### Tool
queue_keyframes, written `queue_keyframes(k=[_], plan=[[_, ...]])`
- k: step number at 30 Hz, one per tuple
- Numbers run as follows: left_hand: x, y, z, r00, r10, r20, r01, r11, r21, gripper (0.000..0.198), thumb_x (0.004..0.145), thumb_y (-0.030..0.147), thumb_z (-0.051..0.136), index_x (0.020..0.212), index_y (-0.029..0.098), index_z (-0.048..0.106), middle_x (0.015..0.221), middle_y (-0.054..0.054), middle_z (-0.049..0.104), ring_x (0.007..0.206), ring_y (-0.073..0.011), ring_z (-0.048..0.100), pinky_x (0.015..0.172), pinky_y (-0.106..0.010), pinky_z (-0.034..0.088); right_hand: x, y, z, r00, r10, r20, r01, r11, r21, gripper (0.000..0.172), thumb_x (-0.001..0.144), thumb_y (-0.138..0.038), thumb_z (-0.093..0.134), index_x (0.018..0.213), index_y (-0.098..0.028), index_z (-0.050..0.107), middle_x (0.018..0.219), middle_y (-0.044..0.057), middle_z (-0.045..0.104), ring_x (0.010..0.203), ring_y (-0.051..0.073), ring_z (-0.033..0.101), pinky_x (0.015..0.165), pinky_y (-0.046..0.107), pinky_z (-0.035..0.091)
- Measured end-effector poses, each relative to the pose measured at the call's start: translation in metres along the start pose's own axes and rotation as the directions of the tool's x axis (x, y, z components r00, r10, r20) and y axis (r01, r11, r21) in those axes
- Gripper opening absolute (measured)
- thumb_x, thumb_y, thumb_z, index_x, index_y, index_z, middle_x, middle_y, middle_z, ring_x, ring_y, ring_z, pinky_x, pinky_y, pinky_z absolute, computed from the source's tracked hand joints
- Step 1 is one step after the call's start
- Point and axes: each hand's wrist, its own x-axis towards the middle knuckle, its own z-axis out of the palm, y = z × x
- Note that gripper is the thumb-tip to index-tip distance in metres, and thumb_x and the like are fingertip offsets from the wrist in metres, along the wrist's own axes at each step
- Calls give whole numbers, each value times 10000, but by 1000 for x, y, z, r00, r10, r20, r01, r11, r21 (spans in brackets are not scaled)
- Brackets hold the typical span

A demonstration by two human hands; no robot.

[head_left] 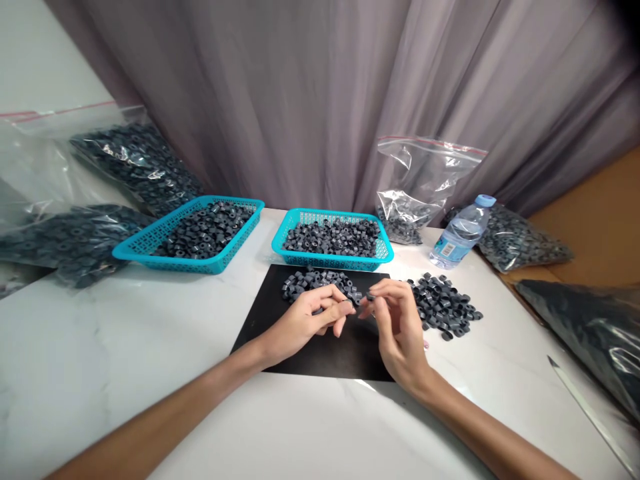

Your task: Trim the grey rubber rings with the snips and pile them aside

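Over a black mat point(310, 353), my two hands are close together, fingertips facing each other with a small gap between. My right hand point(400, 327) pinches a small dark grey plastic piece point(371, 296) between thumb and fingers. Thumb against fingers, my left hand point(313, 317) is closed too; whatever is in that pinch is mostly hidden. Just behind my left hand lies a pile of small dark grey ring-like pieces point(300, 283) on the mat. A second pile of similar dark pieces point(445, 307) lies on the white table, right of my right hand.
Two turquoise baskets, one behind the mat point(333, 262) and one at left point(220, 263), hold many dark pieces. Clear bags of pieces stand at left point(135, 160) and back right point(405, 213). A water bottle point(463, 233) and a thin blade-like strip point(590, 413) are at right.
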Motion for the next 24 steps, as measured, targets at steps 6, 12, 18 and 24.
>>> queue_keyframes(k=[6, 12, 18, 24], plan=[[0, -5, 1, 999, -25, 27, 26, 1000, -18, 293, 919, 473, 625, 904, 181, 603, 694, -13, 686, 544, -91, 385, 525, -235, 253, -7, 3, 2, 996, -55, 67, 57, 998, -31, 105, 1012, -176, 483, 1091, -220, 535, 1060, 76, 560, 706, 120, 654, 618, 287, 624], [1, -7, -1, 999, -48, 10, 49, 993, -103, 333, 872, 498, 680, 875, 178, 587, 677, -8, 677, 523, -81, 373, 513, -231, 241, -10, 8, -3, 977, -86, 196, 113, 985, -133, 248, 1005, -140, 457, 1226, -234, 518, 968, 52, 527, 732, 137, 612, 613, 281, 573], [1, -7, -2, 999, -28, 24, 31, 992, -119, 300, 867, 446, 704, 850, 174, 578, 650, 22, 619, 526, -71, 357, 521, -227, 249, -7, 1, -5, 947, -157, 282, 200, 971, -133, 378, 985, -93, 463, 1334, -232, 508, 920, 46, 548, 749, 152, 580, 640, 288, 544], [1, -8, -4, 995, -36, 88, 51, 982, -183, 263, 892, 403, 692, 855, 179, 559, 649, 31, 598, 517, -64, 316, 513, -231, 205, -7, 1, -5, 954, -152, 257, 191, 973, -131, 383, 975, -92, 490, 1328, -240, 514, 913, 45, 570, 759, 153, 599, 649, 284, 556]])
